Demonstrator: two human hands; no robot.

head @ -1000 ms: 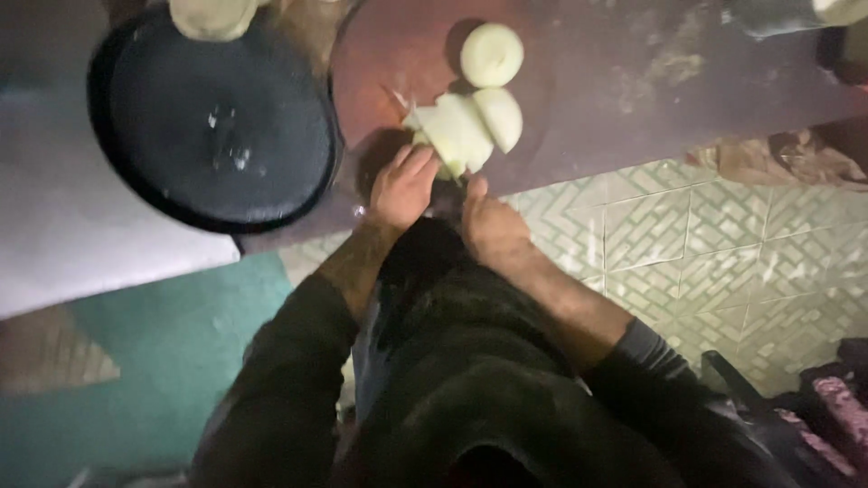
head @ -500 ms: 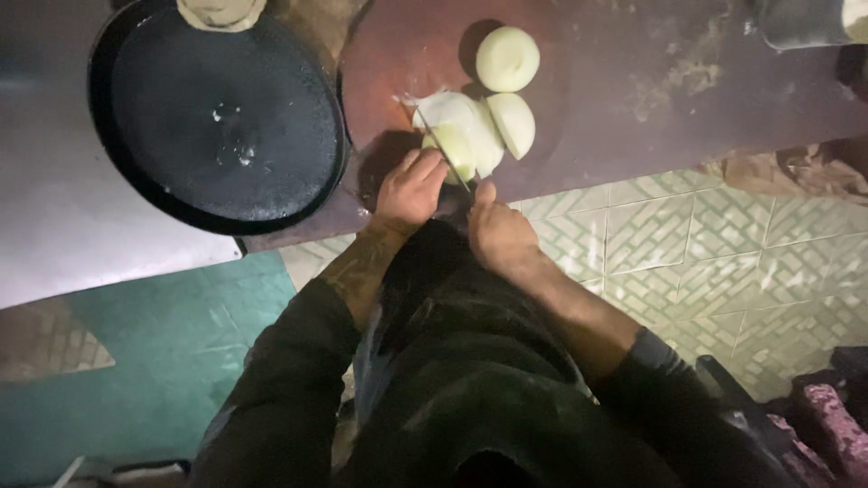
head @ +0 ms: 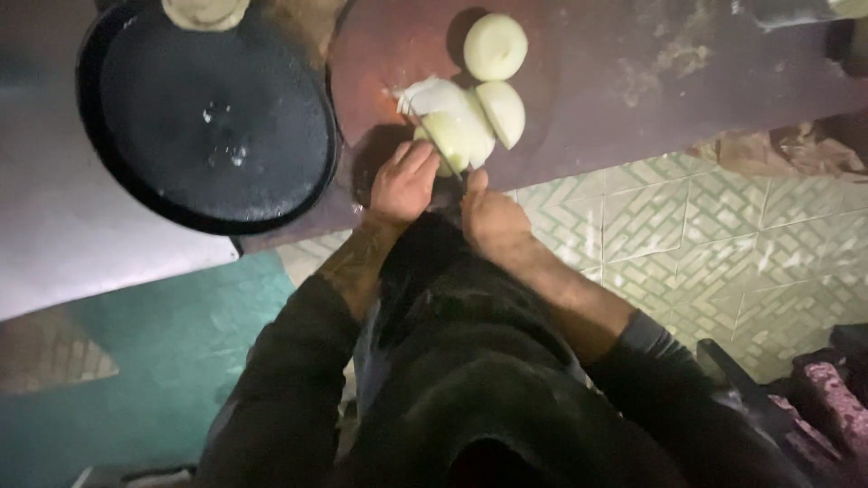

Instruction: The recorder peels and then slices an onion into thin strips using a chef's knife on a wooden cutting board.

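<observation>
— What are the hands on?

— The left hand (head: pixel 404 183) lies flat over the near end of a pale, peeled onion half (head: pixel 455 137), fingers pressed together on top of it. The right hand (head: pixel 488 217) is closed into a fist just beside it, thumb up near the onion; it seems to clasp a dark handle, though what it holds is too dim to tell.

— Where does the onion sit?

— On a round reddish-brown wooden cutting board (head: pixel 398 45), at its near edge, close to the person's body. Touching it on the right is a second pale onion half (head: pixel 503 112), and farther back on the board stands a whole peeled pale onion (head: pixel 495 45), apart from the others.

— Anything else about?

— Left of the board, a wide round black iron griddle (head: pixel 212 113) with a few wet spots, and a flat beige disc of dough (head: pixel 204 11) at its far rim. Both rest on a dark brownish countertop (head: pixel 651 54). Below it, pale green patterned floor tiles (head: pixel 705 217). No packages or labels can be made out.
</observation>
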